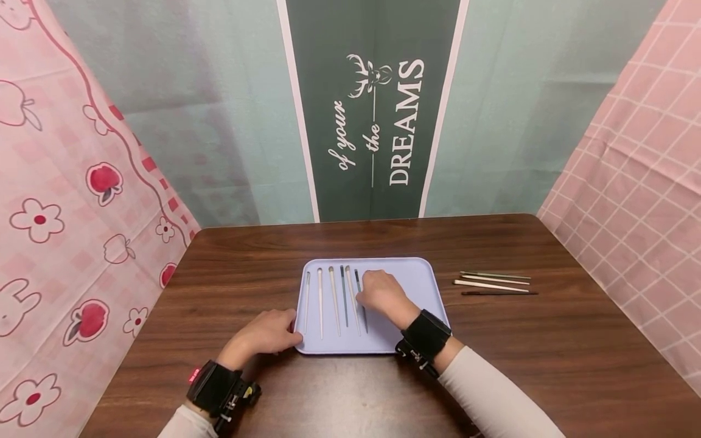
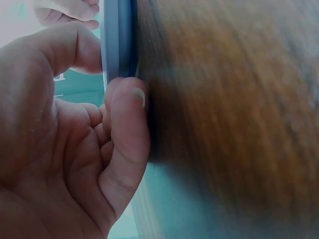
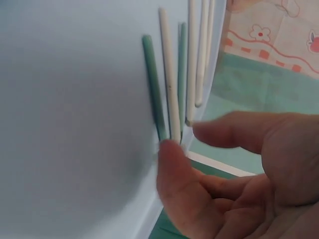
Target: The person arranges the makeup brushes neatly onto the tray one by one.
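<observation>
A pale lavender tray (image 1: 408, 281) lies on the table, with several slim makeup brushes (image 1: 320, 304) side by side in its left half. My left hand (image 1: 268, 331) holds the tray's left edge near the front corner; in the left wrist view the thumb is on the rim and a finger against the outer side. Over the tray, my right hand (image 1: 386, 296) is at the head end of the rightmost brush, a dark green one (image 3: 153, 79). In the right wrist view its thumb and index finger are apart, the fingertip hiding that brush's end.
To the right of the tray, several more brushes (image 1: 493, 285) lie sideways on the brown wooden table (image 1: 515, 353): green, cream and dark brown. Behind the table hangs a green curtain (image 1: 372, 201), with pink patterned cloths (image 1: 630, 152) at both sides.
</observation>
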`<state>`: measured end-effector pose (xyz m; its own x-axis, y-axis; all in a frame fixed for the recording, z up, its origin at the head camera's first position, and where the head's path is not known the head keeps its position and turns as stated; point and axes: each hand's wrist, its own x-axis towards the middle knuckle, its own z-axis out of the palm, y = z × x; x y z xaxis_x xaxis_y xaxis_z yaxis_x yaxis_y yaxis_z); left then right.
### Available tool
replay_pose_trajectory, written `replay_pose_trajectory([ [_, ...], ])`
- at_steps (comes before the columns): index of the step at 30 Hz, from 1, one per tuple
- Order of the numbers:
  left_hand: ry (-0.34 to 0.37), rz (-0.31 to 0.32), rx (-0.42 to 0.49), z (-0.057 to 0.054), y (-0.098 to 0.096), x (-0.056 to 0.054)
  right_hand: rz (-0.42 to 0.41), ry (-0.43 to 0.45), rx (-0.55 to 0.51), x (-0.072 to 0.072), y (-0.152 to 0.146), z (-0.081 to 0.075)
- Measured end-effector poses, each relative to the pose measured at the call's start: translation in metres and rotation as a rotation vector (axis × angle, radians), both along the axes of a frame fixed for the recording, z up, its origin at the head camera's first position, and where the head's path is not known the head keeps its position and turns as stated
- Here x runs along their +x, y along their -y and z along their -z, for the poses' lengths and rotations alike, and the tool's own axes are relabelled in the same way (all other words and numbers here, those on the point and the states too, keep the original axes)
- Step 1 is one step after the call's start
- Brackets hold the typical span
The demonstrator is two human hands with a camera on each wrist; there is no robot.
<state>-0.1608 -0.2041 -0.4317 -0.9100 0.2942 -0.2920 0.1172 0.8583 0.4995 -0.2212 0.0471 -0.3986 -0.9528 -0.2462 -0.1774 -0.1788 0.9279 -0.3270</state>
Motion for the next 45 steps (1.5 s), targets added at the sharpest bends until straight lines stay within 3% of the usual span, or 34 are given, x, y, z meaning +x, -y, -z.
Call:
replay_pose_trajectory([
  [13,0.001,-0.013,0.008,-0.001,0.0,0.002,-0.108,0.02,0.123,0.006,-0.021,-0.009],
  [24,0.001,-0.017,0.009,0.0,0.001,0.003,-0.08,0.057,0.128,0.011,-0.038,-0.014],
  [45,0.011,-0.014,0.012,0.001,0.001,0.003,-0.052,0.025,0.101,0.013,-0.096,-0.016],
])
